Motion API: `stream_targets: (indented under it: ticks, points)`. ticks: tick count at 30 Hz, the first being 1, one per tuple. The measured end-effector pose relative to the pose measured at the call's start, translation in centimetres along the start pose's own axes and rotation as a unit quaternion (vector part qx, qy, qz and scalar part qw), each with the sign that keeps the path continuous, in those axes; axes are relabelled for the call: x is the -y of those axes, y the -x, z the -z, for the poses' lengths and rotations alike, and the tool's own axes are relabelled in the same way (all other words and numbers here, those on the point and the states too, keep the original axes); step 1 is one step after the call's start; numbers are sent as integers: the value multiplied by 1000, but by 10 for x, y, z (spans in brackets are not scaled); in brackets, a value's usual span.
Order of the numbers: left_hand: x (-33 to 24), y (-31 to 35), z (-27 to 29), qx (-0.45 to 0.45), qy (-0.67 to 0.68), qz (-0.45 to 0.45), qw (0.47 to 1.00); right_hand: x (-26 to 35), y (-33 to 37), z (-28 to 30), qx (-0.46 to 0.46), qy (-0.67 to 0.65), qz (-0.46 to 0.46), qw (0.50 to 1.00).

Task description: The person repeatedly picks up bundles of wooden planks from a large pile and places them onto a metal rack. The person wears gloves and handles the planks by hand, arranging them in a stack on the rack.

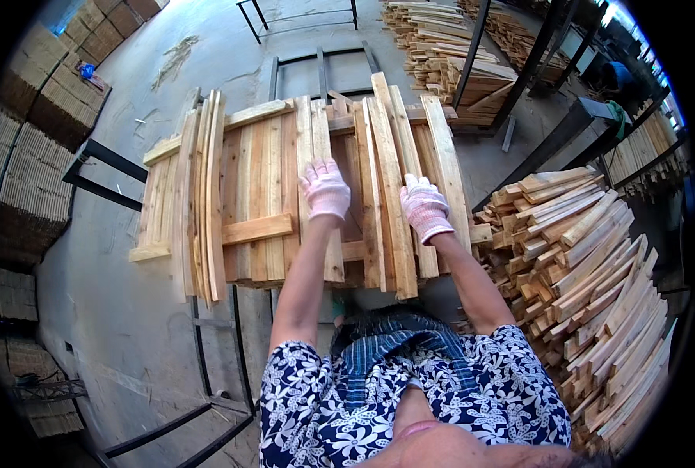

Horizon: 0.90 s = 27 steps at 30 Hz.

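Both my hands wear pale pinkish knitted gloves and reach over a layer of narrow wooden boards. My left hand [325, 189] lies with its fingers stretched over a light board [319, 132] near the middle. To its right, my right hand [424, 209] has its fingers bent over the edge of a long board [392, 187], closed on it. A darker gap shows between the two hands, with part of a crosspiece in it. Beneath lies a panel of side-by-side boards [257, 171] with a short crosspiece [257, 228] on it. Several loose boards [211, 195] lie lengthwise at the left.
Black metal frames [222, 351] stand below and left of the boards. A large pile of loose boards [589, 281] rises close on my right, and another stack [441, 54] is at the far right. Bundled wood stacks [27, 171] line the left. A person [616, 78] bends at the far right.
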<state>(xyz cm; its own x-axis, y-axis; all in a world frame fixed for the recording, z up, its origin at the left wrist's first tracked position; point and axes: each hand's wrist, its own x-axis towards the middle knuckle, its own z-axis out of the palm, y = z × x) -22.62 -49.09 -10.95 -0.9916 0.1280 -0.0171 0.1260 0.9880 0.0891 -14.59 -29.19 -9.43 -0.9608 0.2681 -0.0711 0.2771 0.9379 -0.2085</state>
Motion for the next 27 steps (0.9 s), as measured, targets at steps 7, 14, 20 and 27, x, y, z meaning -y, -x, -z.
stream_targets:
  ticks: [7,14,20,27]
  points:
    - [-87,33,25,102,285,107,947,2,-34,-34,-32,-168,-119,978]
    - [-107,36,22,66,249,27,966,-32,-47,-38,11,-261,-43,964]
    - [-45,10,-50,63,535,91,838,33,-10,-5,-25,-101,-70,992]
    - [-1,0,-47,87,629,139,760,50,9,-7,-66,120,65,988]
